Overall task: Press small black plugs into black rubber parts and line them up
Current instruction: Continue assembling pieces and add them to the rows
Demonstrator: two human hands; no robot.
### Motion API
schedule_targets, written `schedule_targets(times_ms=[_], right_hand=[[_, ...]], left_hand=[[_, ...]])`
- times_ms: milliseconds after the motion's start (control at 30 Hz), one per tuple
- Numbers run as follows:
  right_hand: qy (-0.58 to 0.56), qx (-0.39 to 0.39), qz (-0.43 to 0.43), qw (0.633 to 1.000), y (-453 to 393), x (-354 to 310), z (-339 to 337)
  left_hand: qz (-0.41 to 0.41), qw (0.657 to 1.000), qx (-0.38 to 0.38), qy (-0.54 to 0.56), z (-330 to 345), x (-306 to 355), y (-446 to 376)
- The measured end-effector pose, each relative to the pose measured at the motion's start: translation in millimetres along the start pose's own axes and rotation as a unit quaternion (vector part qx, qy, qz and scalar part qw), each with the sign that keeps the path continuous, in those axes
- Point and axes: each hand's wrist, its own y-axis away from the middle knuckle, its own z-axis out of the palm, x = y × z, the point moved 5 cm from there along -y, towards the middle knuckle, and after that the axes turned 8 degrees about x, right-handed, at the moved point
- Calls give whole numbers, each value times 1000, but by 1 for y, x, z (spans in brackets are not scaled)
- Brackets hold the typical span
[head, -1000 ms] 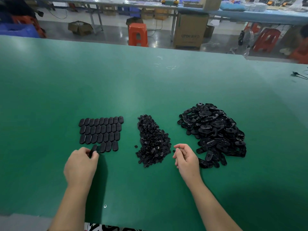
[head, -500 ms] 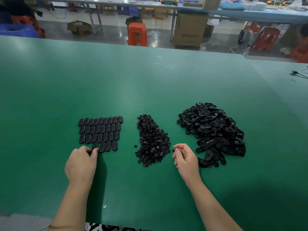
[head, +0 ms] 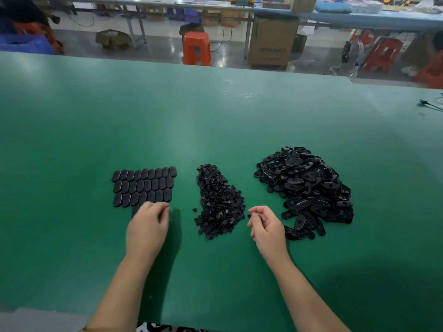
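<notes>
Finished black oval rubber parts (head: 143, 185) lie in neat rows at the left of the green table (head: 215, 121). My left hand (head: 147, 230) hovers over the short front row, fingers loosely bent and hiding most of it; one part (head: 135, 212) shows at its left. A heap of small black plugs (head: 219, 204) sits in the middle. A bigger heap of loose rubber parts (head: 306, 190) lies on the right. Between the two heaps my right hand (head: 266, 227) has its fingers curled, with what looks like a small plug (head: 249, 215) at thumb and forefinger.
One stray plug (head: 193, 209) lies just left of the plug heap. Beyond the table's far edge stand an orange stool (head: 196, 47), a cardboard box (head: 272, 41) and other benches. A black cable (head: 429, 104) lies at the far right edge.
My left hand set the part it held at the left end of the front row, then slid right along that row. My right hand has stayed put.
</notes>
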Motion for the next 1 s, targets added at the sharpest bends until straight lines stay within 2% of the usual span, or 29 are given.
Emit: schedule_targets(times_ms=[100,200,367,467,533,600,667,733,833,1000], right_hand=[[3,1,0,1000,1,-1,-1],[4,0,3,1000,1,-3,-2],[-13,-43,29,999,-4,-12,-8],[68,-58,17,996,-16,-19,-33],[238,-73,-32,968,-28,-25,-54],[417,-109,-68,900,-37,-30,-69],[513,-146,-62,844,-42,-30,-78],[552,-174,-49,814,-43,-29,-81],[570,-200,-53,795,-41,-26,-80],[556,-196,-72,805,-44,-29,-76]], left_hand=[[46,998,-41,16,23,27,6],[46,997,-60,7,40,38,9],[28,999,-34,11,48,36,14],[36,999,-23,18,49,35,14],[39,999,-21,20,50,35,14],[40,999,-20,20,51,34,14],[40,999,-18,20,51,34,14],[40,999,-17,14,52,34,14],[34,999,-16,7,52,34,13],[3,1000,-21,8,52,34,12]])
